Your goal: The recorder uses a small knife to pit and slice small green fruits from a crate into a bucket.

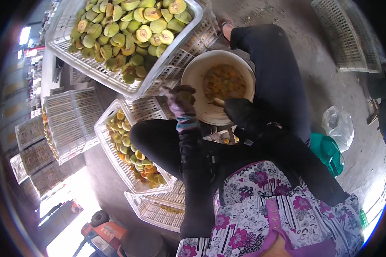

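My left hand (180,102), in a dirty glove with a teal cuff, is raised at the left rim of a round white tub (187,77). Its fingers curl round a dull green fruit (186,95), mostly hidden by them. Over the tub's near rim is my right hand (236,107), dark-covered and closed. A short tan piece with a thin dark tip juts from it; I cannot make out what it is. Inside the tub lie wet orange and brown fruit scraps (225,81). Beyond my left hand, a large white crate (128,92) is heaped with green fruit halves (135,32), some showing pits.
Left of my knee stands a white crate (109,156) of hollowed fruit halves, with another crate (150,214) below it. Stacked crates (70,120) stand farther left. A green bag (326,152) and clear plastic bag (339,126) lie right. An orange vehicle (103,237) is lower left.
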Demonstrator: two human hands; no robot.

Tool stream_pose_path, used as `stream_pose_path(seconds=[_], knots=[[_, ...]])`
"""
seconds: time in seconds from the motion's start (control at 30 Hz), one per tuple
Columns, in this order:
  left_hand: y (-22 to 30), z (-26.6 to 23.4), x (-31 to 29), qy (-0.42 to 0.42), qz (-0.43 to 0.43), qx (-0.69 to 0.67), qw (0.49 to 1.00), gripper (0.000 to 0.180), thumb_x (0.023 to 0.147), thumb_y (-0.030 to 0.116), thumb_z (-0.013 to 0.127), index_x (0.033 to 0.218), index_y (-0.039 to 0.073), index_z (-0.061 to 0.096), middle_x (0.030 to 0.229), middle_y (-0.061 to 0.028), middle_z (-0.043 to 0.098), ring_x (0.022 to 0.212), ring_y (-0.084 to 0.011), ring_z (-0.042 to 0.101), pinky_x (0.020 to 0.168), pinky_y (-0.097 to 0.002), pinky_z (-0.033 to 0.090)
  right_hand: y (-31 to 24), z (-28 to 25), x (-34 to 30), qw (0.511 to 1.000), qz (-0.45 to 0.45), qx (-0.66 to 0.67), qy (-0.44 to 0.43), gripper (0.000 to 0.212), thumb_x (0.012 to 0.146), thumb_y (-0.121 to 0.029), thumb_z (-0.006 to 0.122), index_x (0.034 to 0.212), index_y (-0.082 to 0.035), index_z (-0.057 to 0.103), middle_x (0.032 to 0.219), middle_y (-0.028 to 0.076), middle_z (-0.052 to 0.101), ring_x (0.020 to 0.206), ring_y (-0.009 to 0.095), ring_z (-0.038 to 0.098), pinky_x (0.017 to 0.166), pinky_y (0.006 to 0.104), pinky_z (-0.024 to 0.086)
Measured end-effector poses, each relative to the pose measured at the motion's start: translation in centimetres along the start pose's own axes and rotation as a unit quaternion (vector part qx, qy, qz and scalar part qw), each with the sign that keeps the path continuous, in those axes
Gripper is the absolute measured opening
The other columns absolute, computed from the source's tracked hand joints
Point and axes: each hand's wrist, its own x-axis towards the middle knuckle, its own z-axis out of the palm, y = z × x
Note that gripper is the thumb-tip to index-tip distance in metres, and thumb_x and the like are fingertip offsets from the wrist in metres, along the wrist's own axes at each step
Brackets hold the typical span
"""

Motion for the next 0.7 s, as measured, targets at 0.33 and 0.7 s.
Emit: stream_pose_path(seconds=[0.33,0.7], knots=[[9.5,-13.3,0.9,0.003,0.196,-0.576,0.794,0.063,0.077,0.043,0.060,0.125,0.005,0.042,0.121,-0.0171,0.047,0.105,-0.0246,0.051,0.079,-0.0347,0.045,1.3,1.3,0.1,0.978,-0.054,-0.136,0.146,0.025,0.075,-0.024,0.056,0.088,-0.003,0.054,0.069,0.018,0.058,0.065,0.034,0.060,0.060,0.0447,0.046],[10.8,2.7,12.7,-0.009,0.174,0.569,0.804,0.030,0.074,0.028,0.060,0.079,-0.002,0.060,0.071,-0.0134,0.062,0.069,-0.0254,0.059,0.062,-0.0366,0.045,-0.9,-1.1,-0.2,0.991,-0.001,-0.084,0.102,0.020,0.071,-0.022,0.060,0.075,-0.003,0.056,0.060,0.016,0.058,0.058,0.033,0.060,0.055,0.0432,0.047]])
